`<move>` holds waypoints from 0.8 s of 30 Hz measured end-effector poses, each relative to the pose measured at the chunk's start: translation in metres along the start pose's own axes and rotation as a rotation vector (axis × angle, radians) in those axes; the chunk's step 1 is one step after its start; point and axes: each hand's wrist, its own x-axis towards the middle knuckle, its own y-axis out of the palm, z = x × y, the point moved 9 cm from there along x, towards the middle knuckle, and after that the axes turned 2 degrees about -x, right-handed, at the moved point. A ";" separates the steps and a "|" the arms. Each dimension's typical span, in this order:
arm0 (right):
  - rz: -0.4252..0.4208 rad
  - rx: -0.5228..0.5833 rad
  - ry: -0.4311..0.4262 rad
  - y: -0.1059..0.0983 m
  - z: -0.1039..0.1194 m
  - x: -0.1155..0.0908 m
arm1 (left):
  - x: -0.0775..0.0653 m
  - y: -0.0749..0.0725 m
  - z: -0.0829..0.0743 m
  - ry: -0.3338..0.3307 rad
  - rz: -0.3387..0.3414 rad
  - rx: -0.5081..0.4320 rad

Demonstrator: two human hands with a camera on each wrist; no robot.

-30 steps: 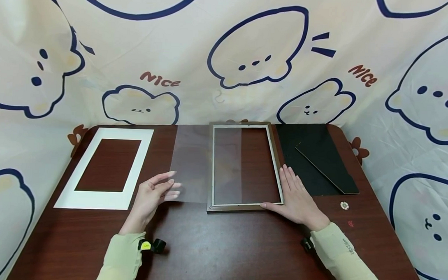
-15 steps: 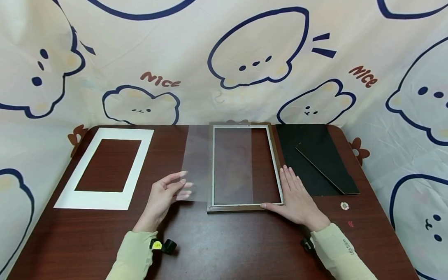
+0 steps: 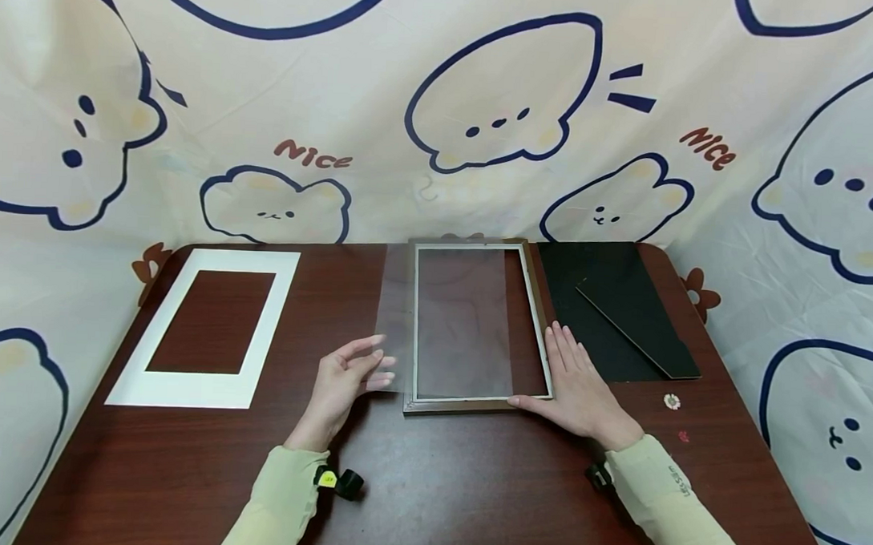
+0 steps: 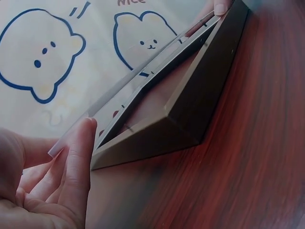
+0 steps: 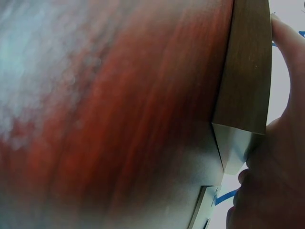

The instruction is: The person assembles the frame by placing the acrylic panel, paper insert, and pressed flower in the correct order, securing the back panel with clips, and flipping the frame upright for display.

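Dark reddish-brown wood spreads across the near part of the table [image 3: 429, 497], giving us a broad stretch between our two pale green sleeves [image 3: 277, 499]. Beyond the cuffs, our left hand [image 3: 349, 386] pinches the clear sheet [image 3: 452, 321] at its left edge, toward the near corner. Our right hand [image 3: 577, 382] rests outstretched against the picture frame [image 3: 468, 407], fingers straight along its right side and thumb on the near bar. To the right of that hand we see a small red piece [image 3: 683, 436] and, slightly farther, a white flower [image 3: 672, 401].

Compared with half a second ago, our left hand and the sheet have shifted right together. Less of the sheet now juts past the frame's left bar, and its right edge leaves a narrower uncovered strip inside the opening. Our right hand and the frame have stayed put.

Left of the sheet, a wide band of wood separates it from the white mat [image 3: 180, 390], whose left edge runs near the table's side. Right of the frame we have little room: the black panel [image 3: 652, 312] lies just beside it. Farthest off, a pale cartoon-printed cloth [image 3: 385, 102] rises behind the table's far edge.
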 end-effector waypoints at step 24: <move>-0.033 0.030 -0.022 -0.006 0.005 -0.001 | 0.005 0.025 0.004 0.012 -0.013 -0.076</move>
